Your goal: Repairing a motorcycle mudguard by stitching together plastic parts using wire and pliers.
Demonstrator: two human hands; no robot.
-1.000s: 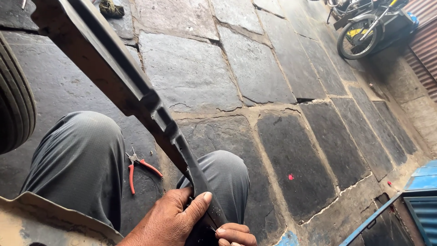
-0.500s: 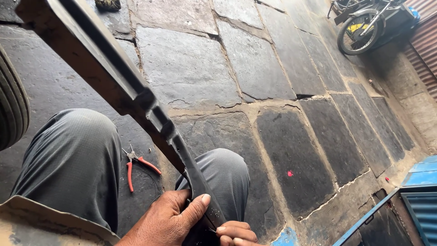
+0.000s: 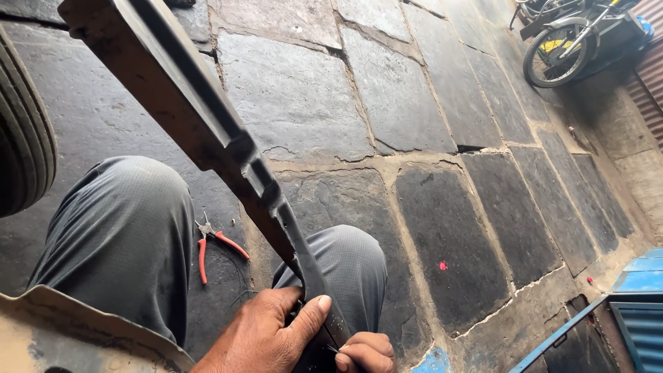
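A long, dark, dirty panel [image 3: 186, 117], like a vehicle trim piece, slants from the top left down to my lap. My left hand [image 3: 266, 335] grips its narrow lower end, thumb pressed along the edge. My right hand [image 3: 362, 351] is at the bottom edge, fingers pinched on a small thin thing against the panel's tip; what it is I cannot tell. Both my knees in grey trousers [image 3: 124, 235] sit under the panel.
Red-handled pliers [image 3: 210, 247] lie on the stone floor between my knees. A tyre [image 3: 24, 131] stands at the left edge. A motorcycle [image 3: 573, 38] is parked far right. A blue metal frame [image 3: 621, 304] is at the lower right.
The view has shifted slightly; the panel and both hands keep the same hold, with the right hand's fingers a little more in view.
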